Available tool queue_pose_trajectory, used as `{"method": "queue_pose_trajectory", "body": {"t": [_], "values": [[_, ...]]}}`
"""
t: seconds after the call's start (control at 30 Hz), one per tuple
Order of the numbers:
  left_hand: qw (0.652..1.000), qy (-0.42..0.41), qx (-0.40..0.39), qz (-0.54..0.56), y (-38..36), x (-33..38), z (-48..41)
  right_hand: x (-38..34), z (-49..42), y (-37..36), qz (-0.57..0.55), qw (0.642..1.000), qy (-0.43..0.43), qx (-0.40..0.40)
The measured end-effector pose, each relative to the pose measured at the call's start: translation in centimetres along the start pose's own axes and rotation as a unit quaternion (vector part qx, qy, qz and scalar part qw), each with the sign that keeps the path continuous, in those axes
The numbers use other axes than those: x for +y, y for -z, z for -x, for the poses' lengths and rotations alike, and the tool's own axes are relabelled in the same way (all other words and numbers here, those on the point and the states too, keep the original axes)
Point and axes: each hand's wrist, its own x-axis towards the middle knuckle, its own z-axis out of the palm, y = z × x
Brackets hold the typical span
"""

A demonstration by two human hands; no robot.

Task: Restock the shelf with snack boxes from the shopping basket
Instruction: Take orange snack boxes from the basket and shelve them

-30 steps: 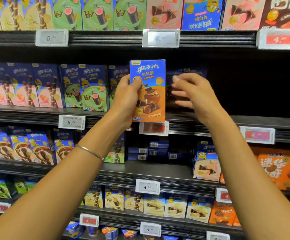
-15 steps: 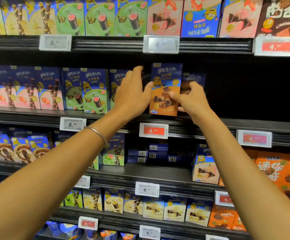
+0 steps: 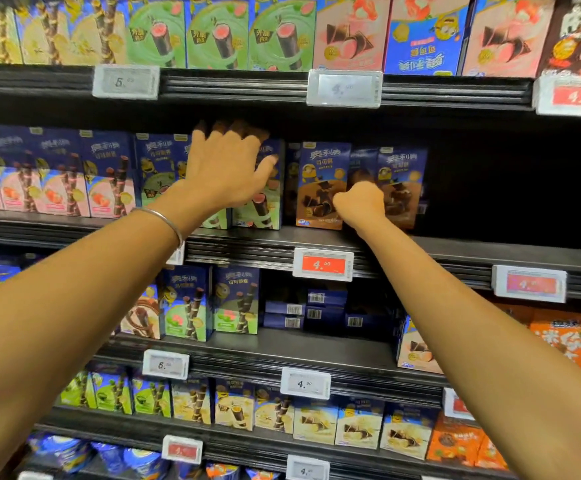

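A blue and brown chocolate snack box (image 3: 320, 174) stands upright on the second shelf (image 3: 282, 237), above a red 4.50 price tag (image 3: 323, 264). My right hand (image 3: 360, 202) is curled into a fist against that box's lower right edge, and its fingers are hidden. Another chocolate box (image 3: 401, 181) stands just right of it, further back. My left hand (image 3: 226, 168) is spread open in front of the green snack boxes (image 3: 261, 206) to the left, fingertips up in the shadow above them. The shopping basket is out of view.
Right of the chocolate boxes the second shelf is a dark gap (image 3: 507, 188). Pink snack boxes (image 3: 57, 181) fill its left end. Full rows stand on the top shelf (image 3: 282, 32) and the lower shelves (image 3: 317, 424). Flat blue boxes (image 3: 317, 310) lie deep on the third shelf.
The chocolate box went from raised in my left hand to standing on the second shelf. My left hand let go and spread over the green boxes. My right hand curled into a fist.
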Motion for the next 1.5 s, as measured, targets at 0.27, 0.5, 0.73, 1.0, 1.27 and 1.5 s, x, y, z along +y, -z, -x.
{"method": "queue_pose_trajectory", "body": {"t": [0.27, 0.5, 0.73, 1.0, 1.27, 1.5], "values": [[1.000, 0.002, -0.004, 0.028, -0.5, -0.2, -0.2, -1.1, -0.5, -2.0, 0.004, 1.000, -0.012, -0.011], [0.999, -0.018, -0.006, 0.037, -0.3, -0.2, -0.1, -1.9, -0.8, -2.7, 0.024, 1.000, 0.006, 0.017], [0.999, -0.022, 0.001, 0.043, -0.6, -0.5, 0.0, -2.4, -0.7, -2.9, 0.055, 0.998, 0.004, 0.020], [0.996, -0.001, 0.032, 0.087, -0.7, -0.6, 0.4, -1.6, -0.4, -2.8, -0.048, 0.998, -0.040, -0.013], [0.971, -0.009, 0.104, 0.214, 0.0, -0.8, 2.6, -1.7, 2.7, -0.2, -0.287, 0.955, -0.072, -0.031], [0.855, 0.037, 0.139, 0.498, -0.1, 0.9, 10.2, -1.1, 11.2, 3.8, -0.338, 0.940, 0.022, -0.035]]}}
